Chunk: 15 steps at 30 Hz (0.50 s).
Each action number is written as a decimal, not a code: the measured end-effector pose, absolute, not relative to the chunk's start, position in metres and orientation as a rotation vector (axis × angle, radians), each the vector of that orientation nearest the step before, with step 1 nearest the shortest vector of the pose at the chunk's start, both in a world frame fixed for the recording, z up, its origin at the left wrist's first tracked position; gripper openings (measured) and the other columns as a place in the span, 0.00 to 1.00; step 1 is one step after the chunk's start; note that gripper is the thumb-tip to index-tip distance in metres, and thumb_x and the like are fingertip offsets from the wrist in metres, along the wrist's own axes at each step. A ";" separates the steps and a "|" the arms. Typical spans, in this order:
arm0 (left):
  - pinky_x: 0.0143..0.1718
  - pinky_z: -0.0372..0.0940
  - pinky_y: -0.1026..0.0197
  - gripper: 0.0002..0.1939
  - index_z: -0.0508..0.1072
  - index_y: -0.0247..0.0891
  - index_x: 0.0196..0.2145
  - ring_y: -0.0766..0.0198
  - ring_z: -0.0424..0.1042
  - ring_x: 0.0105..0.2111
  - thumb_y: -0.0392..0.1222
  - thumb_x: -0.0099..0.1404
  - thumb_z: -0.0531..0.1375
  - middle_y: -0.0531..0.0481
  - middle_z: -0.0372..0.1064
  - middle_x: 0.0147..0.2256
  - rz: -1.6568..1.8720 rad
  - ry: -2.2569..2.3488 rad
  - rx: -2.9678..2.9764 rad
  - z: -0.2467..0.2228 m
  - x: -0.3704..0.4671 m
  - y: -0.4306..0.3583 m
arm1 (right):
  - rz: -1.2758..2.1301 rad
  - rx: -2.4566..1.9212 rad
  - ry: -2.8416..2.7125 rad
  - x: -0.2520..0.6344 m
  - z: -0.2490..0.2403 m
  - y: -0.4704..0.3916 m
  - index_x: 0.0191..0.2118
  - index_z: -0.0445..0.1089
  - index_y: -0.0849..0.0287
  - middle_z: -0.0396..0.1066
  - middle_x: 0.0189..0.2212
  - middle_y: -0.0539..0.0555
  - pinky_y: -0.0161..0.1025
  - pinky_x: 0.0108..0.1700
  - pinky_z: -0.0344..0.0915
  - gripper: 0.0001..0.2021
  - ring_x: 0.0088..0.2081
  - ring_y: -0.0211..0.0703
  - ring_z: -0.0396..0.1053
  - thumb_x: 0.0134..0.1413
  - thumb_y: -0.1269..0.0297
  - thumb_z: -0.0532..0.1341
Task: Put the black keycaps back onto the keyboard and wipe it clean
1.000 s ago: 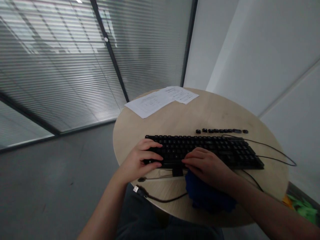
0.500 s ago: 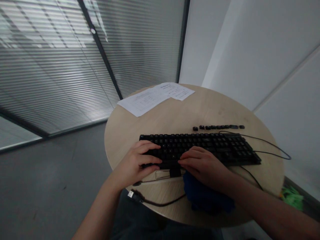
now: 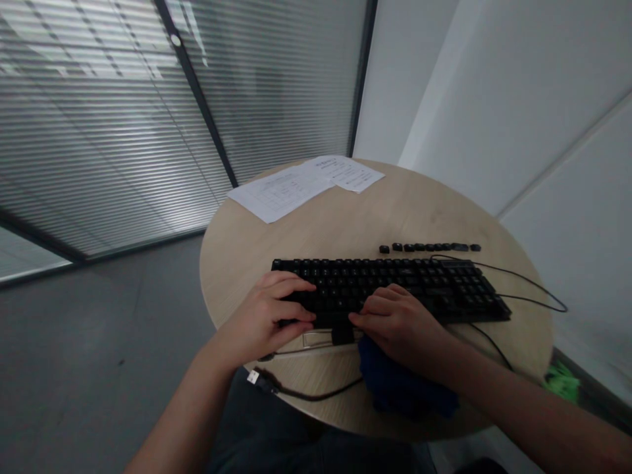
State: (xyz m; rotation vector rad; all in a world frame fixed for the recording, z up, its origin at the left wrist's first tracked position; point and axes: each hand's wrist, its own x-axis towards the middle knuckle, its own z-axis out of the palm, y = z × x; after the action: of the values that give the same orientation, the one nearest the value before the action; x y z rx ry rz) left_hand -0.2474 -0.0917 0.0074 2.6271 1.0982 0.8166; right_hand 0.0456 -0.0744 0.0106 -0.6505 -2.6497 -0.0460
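A black keyboard (image 3: 395, 280) lies across the round table. My left hand (image 3: 276, 309) holds its left end, the fingers over the keys and the thumb along the front edge. Over the lower middle keys, my right hand (image 3: 395, 322) has its fingers bunched and bent, their tips close together. Whatever they pinch, if anything, is too small or hidden to make out. Beneath the right wrist is a blue cloth (image 3: 402, 388), partly covered by the arm. A wire keycap puller or similar thin wire frame (image 3: 316, 339) with a black middle part sits at the keyboard's front edge.
Several loose black keycaps (image 3: 429, 247) form a row behind the keyboard. A cable with a USB plug (image 3: 261, 380) hangs over the table's front edge, and another cable loop (image 3: 548, 293) extends right. Printed papers (image 3: 286, 191) lie at the back of the wooden table (image 3: 385, 217).
The view has shifted slightly, moving the table a little up and left in the picture. My right fingers are drawn closer together; my left hand stays on the keyboard.
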 end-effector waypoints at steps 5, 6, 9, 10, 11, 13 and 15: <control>0.58 0.65 0.43 0.06 0.82 0.50 0.41 0.50 0.69 0.56 0.45 0.66 0.65 0.48 0.72 0.56 0.889 1.093 2.606 0.009 -0.249 -0.094 | 0.023 -0.634 -2.565 0.052 0.016 -0.071 0.42 0.79 0.55 0.76 0.33 0.53 0.43 0.40 0.61 0.08 0.35 0.43 0.69 0.65 0.69 0.61; 0.58 0.66 0.43 0.07 0.82 0.50 0.42 0.51 0.69 0.56 0.45 0.66 0.66 0.48 0.72 0.56 0.927 1.080 2.598 0.009 -0.250 -0.095 | 0.027 -0.633 -2.510 0.055 0.019 -0.070 0.42 0.79 0.56 0.77 0.34 0.53 0.43 0.41 0.62 0.08 0.36 0.44 0.69 0.66 0.69 0.61; 0.57 0.67 0.45 0.08 0.82 0.50 0.43 0.52 0.69 0.56 0.43 0.67 0.65 0.47 0.71 0.57 1.012 1.034 2.583 0.010 -0.252 -0.095 | 0.043 -0.653 -2.384 0.064 0.029 -0.065 0.38 0.78 0.58 0.75 0.32 0.54 0.44 0.42 0.65 0.08 0.35 0.43 0.68 0.66 0.68 0.60; 0.57 0.67 0.45 0.08 0.82 0.50 0.43 0.51 0.69 0.56 0.43 0.67 0.65 0.47 0.71 0.57 1.013 1.030 2.585 0.010 -0.252 -0.096 | 0.065 -0.659 -2.383 0.067 0.032 -0.064 0.36 0.78 0.58 0.74 0.31 0.54 0.43 0.41 0.65 0.09 0.34 0.43 0.67 0.66 0.69 0.60; 0.57 0.66 0.44 0.07 0.82 0.50 0.42 0.51 0.69 0.56 0.43 0.67 0.65 0.47 0.70 0.58 0.997 1.034 2.591 0.010 -0.252 -0.096 | 0.092 -0.663 -2.405 0.069 0.034 -0.063 0.33 0.77 0.58 0.73 0.29 0.53 0.43 0.40 0.65 0.10 0.33 0.42 0.66 0.66 0.69 0.60; 0.58 0.65 0.42 0.06 0.82 0.50 0.41 0.49 0.68 0.58 0.44 0.67 0.65 0.47 0.69 0.59 0.941 1.054 2.607 0.010 -0.251 -0.095 | 0.149 -0.663 -2.486 0.072 0.036 -0.060 0.30 0.76 0.58 0.71 0.27 0.52 0.42 0.38 0.63 0.13 0.31 0.41 0.65 0.66 0.69 0.59; 0.59 0.65 0.41 0.06 0.83 0.50 0.40 0.48 0.67 0.58 0.45 0.67 0.65 0.47 0.69 0.59 0.884 1.068 2.624 0.010 -0.250 -0.095 | 0.209 -0.665 -2.583 0.073 0.036 -0.058 0.29 0.75 0.57 0.71 0.27 0.52 0.42 0.38 0.63 0.13 0.31 0.41 0.65 0.65 0.69 0.59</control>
State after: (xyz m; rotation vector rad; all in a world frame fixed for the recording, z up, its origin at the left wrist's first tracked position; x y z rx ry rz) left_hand -0.2502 -0.0950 0.0096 2.6242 1.0685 0.8840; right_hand 0.0732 -0.0581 0.0357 -0.6645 -2.5831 0.2093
